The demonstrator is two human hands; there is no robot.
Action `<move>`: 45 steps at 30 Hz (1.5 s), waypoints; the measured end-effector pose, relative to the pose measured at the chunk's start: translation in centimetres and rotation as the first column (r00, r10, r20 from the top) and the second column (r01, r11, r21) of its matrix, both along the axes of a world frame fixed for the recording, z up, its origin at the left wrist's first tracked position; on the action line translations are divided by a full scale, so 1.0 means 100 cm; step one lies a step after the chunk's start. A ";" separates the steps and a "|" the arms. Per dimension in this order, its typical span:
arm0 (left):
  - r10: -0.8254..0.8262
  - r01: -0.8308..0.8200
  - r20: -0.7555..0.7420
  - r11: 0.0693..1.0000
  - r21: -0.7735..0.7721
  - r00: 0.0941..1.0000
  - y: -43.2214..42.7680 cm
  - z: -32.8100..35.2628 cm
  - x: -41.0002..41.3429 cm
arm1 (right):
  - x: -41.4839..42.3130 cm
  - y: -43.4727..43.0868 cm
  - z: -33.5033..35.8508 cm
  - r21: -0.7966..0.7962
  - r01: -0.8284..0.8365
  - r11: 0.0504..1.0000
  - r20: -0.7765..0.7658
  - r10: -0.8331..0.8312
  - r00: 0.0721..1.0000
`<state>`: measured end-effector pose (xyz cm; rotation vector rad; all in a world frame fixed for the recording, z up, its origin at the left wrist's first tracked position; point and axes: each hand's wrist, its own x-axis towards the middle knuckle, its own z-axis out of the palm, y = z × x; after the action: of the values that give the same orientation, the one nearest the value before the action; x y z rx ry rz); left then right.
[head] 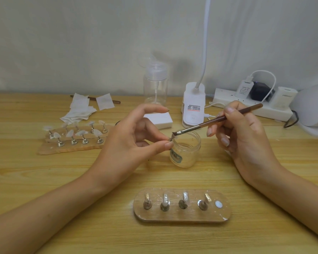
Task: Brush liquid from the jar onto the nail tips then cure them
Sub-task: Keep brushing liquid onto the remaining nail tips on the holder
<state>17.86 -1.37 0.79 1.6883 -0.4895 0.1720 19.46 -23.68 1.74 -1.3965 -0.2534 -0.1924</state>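
Observation:
My left hand pinches a small nail tip on its stand between thumb and a finger, just over the rim of the open clear jar. My right hand grips a brown brush, and its bristles touch the held nail tip. Close to me lies a wooden holder with several nail tips on metal stands and one bare magnet spot at its right. A second holder with several white nail tips sits at the left.
A white curing lamp with a gooseneck stands behind the jar. Near it are a clear pump bottle, a white block, wipes over another brush, and a power strip with chargers at the back right.

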 end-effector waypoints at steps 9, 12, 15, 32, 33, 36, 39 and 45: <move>-0.013 0.012 -0.027 1.000 -0.023 1.000 0.000 0.001 -0.001 | 0.000 -0.001 -0.001 0.004 0.011 1.000 0.009 -0.011 1.000; -0.020 0.019 -0.033 1.000 -0.025 0.999 0.000 0.001 -0.001 | 0.001 -0.001 -0.002 0.015 0.056 0.998 -0.050 -0.055 0.997; -0.019 0.018 -0.038 1.000 -0.025 0.999 -0.001 0.002 -0.001 | 0.001 -0.003 -0.002 0.053 0.050 0.997 -0.021 -0.049 0.999; -0.025 0.023 -0.060 0.999 -0.039 0.998 -0.002 0.004 -0.003 | 0.000 -0.002 -0.001 0.063 0.059 0.996 -0.035 -0.057 0.998; -0.025 0.022 -0.060 0.999 -0.040 0.998 -0.002 0.004 -0.003 | 0.000 -0.003 0.000 0.068 0.061 0.996 -0.025 -0.059 0.998; -0.027 0.024 -0.060 0.999 -0.040 0.998 -0.002 0.004 -0.003 | -0.001 -0.001 0.000 0.034 0.024 0.999 0.028 -0.025 0.999; -0.029 0.026 -0.059 0.999 -0.039 0.998 -0.001 0.004 -0.003 | 0.000 0.000 -0.001 0.026 0.037 0.999 -0.019 -0.037 0.999; -0.028 0.026 -0.059 0.999 -0.043 0.998 -0.002 0.004 -0.002 | -0.001 -0.002 0.000 0.030 0.038 0.999 0.024 -0.039 0.999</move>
<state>17.68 -1.55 1.15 1.6401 -0.4612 0.1116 19.38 -23.84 1.72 -1.3711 -0.2431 -0.2443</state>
